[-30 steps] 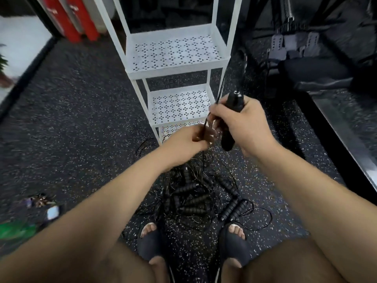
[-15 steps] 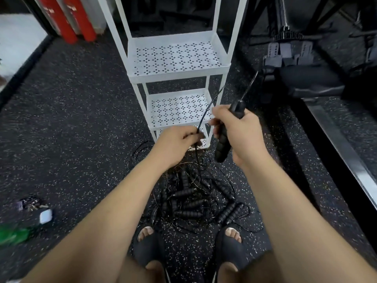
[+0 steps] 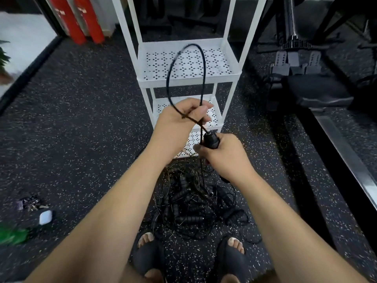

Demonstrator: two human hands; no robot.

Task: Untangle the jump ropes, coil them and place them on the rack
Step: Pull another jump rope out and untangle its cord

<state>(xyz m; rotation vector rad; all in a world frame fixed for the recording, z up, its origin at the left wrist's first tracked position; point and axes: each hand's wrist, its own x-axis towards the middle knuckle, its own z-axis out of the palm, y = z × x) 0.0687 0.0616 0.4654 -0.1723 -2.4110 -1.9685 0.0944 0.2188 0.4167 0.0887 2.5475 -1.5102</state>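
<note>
Right hand (image 3: 224, 154) gripping rope handle (image 3: 211, 139) — left hand (image 3: 179, 119) pinching cord loop (image 3: 184, 64) before rack (image 3: 189, 80).

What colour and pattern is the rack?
The rack is white, perforated in a diamond pattern; the head view shows it best.

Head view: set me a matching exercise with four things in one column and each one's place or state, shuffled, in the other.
Things:
1. left hand
2. right hand
3. tangled ropes
4. white rack

Places or states:
A. heaped on the speckled floor
B. grips a black handle
C. stands upright beyond both hands
D. pinches a raised cord loop

Pairs: 1-D, 2-B, 3-A, 4-C
</note>
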